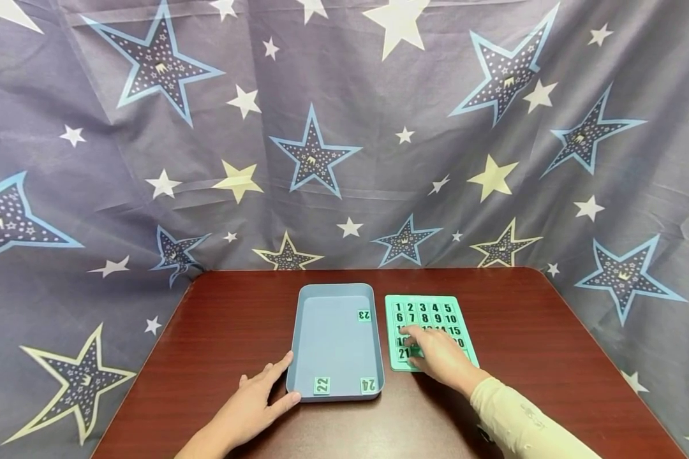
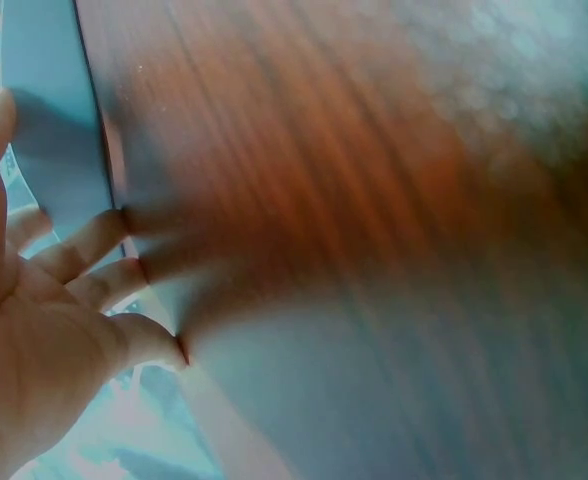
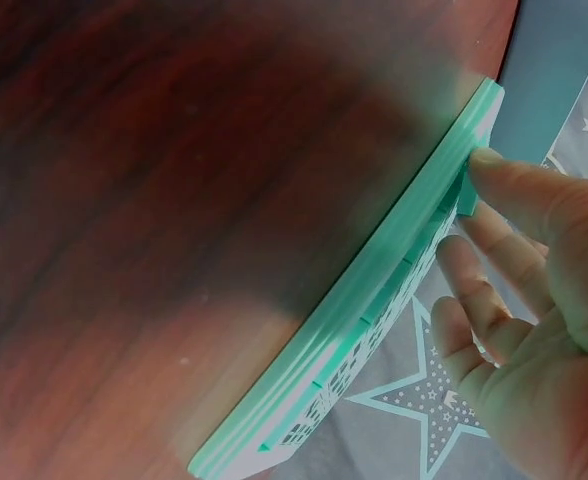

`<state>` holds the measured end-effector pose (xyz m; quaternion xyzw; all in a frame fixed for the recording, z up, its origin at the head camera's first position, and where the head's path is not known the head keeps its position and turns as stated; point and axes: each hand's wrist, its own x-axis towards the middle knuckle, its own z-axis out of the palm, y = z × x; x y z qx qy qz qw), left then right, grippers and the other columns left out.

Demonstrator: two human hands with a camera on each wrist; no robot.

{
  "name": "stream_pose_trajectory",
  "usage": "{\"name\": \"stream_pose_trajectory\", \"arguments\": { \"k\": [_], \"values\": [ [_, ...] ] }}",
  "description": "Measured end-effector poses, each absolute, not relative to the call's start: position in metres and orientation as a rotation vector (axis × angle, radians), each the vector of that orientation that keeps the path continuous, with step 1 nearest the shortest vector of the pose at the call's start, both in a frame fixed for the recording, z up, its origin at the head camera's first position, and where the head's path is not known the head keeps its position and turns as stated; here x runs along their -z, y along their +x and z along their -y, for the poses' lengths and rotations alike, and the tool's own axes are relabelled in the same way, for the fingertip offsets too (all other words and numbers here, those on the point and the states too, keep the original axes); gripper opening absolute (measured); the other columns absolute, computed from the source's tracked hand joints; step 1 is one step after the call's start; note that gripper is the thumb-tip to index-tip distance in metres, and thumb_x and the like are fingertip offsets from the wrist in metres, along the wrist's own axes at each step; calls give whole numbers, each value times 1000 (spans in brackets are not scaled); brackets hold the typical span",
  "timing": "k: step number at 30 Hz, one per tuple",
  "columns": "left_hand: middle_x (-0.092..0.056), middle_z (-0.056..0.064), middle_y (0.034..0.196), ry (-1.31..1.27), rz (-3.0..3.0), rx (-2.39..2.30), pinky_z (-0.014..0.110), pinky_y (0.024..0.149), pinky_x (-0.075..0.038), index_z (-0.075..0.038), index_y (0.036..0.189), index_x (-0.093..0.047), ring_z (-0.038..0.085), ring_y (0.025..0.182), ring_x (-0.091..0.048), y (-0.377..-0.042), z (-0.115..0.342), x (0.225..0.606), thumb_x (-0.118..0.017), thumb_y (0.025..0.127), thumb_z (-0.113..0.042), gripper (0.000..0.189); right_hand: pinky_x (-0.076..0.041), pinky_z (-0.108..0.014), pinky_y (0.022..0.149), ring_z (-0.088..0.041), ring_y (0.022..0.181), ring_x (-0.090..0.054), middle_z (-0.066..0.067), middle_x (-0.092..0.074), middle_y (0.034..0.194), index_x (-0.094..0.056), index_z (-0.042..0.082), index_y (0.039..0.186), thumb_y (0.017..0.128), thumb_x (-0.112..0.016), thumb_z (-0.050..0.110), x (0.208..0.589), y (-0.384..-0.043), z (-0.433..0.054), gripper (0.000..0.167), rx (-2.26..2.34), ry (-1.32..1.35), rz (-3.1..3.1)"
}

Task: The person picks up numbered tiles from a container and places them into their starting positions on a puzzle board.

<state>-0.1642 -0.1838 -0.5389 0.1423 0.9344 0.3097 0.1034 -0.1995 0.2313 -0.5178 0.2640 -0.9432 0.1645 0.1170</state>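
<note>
A green number board (image 1: pixel 395 364) lies flat on the table, with numbered tiles in rows. Over its lower left part is my right hand (image 1: pixel 441 358), fingers spread above the tiles, hiding several numbers. The thumb touches the board's lower edge area beside tile 21 (image 1: pixel 404 354). In the right wrist view, a green piece (image 3: pixel 467 198) stands up from the board's surface near the thumb tip. Left of the board sits a blue-grey tray (image 1: pixel 335 344). It holds tile 23 (image 1: pixel 364 315), tile 22 (image 1: pixel 321 385) and tile 24 (image 1: pixel 368 385). My left hand (image 1: pixel 252 401) rests against the tray's lower left corner.
The dark red wooden table (image 1: pixel 229 331) extends around the tray and board. Behind and beside it hangs a grey curtain (image 1: pixel 373 172) with a star print.
</note>
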Motion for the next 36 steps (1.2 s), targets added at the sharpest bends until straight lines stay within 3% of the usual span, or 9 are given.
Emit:
{"name": "stream_pose_trajectory", "arguments": {
  "k": [10, 17, 31, 36],
  "values": [
    [-51, 7, 166, 417, -2755, -917, 86, 119, -13, -31, 169, -35, 44, 157, -41, -163, 183, 538, -66, 98, -67, 86, -63, -45, 86, -26, 98, -79, -4, -82, 108, -68, 7, 129, 86, -88, 8, 520, -201, -232, 48, -617, 721, 2857],
    [-51, 8, 166, 415, -2755, -920, 86, 120, -13, -31, 169, -34, 44, 157, -41, -163, 182, 536, -66, 98, -67, 86, -63, -38, 81, -24, 92, -78, -7, -80, 110, -68, 6, 128, 88, -87, 5, 522, -201, -233, 44, -685, 723, 2859],
    [-51, 8, 166, 421, -2765, -909, 85, 120, -14, -31, 169, -35, 43, 157, -41, -164, 180, 534, -66, 98, -67, 86, -63, -37, 83, -23, 92, -78, -9, -80, 112, -70, 5, 126, 91, -83, 4, 519, -200, -232, 37, -686, 707, 2827],
    [-51, 9, 165, 416, -2766, -908, 85, 120, -15, -32, 169, -34, 43, 157, -41, -163, 181, 535, -66, 97, -68, 87, -63, -38, 86, -21, 94, -78, -7, -80, 114, -73, 6, 126, 92, -83, 8, 502, -200, -210, 35, -612, 813, 2697]
  ]
}}
